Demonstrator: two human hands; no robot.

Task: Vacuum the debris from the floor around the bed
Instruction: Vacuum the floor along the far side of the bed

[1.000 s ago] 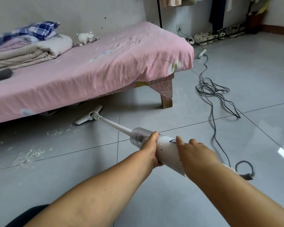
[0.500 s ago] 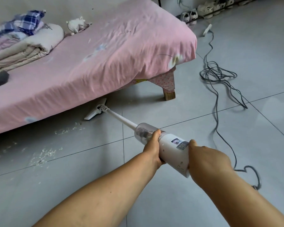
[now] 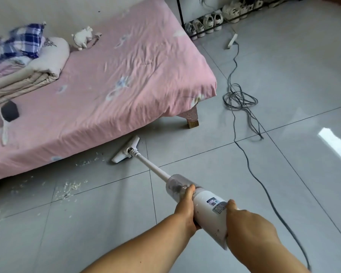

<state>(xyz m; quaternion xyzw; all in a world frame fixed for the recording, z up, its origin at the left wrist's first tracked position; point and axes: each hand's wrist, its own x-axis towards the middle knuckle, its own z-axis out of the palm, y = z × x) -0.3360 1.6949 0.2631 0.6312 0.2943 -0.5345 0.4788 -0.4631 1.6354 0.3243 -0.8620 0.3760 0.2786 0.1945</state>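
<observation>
Vacuum, white body, clear dust cup

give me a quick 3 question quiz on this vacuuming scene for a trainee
1. True or false: the nozzle lies on the debris.
2. What grips the vacuum? A) left hand only B) both hands C) right hand only
3. Fill in: the cord lies coiled on the floor near the bed's wooden ____.

Key:
1. False; the nozzle sits on the floor by the bed's edge, and the debris lies to its left.
2. B; the left hand holds near the clear bin, the right hand holds the rear.
3. leg
</observation>
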